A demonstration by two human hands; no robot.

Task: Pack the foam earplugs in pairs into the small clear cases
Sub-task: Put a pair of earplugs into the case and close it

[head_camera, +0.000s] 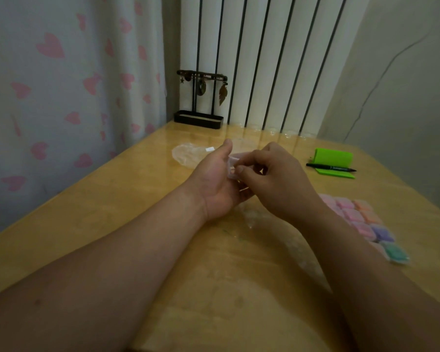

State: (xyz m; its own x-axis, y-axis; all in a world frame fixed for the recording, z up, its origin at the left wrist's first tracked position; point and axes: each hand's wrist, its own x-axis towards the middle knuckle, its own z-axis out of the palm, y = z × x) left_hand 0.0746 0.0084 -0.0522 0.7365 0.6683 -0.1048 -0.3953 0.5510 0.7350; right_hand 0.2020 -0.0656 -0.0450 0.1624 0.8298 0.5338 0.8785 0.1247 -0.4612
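One clear bag flat on the bench, back left; one dark jewellery stand behind it; left grip holding one small clear case above mid-bench; right grip pinching its edge; one green notepad, one black pen across it; filled cases at near right, at least eight showing, partly behind the forearm.

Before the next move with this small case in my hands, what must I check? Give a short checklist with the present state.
1. Left hand holds the clear case: ok.
2. Right hand pinches the case: ok.
3. Two earplugs inside: cannot tell.
4. Lid fully closed: cannot tell.
5. Packed cases lie within easy reach, it seems: ok.
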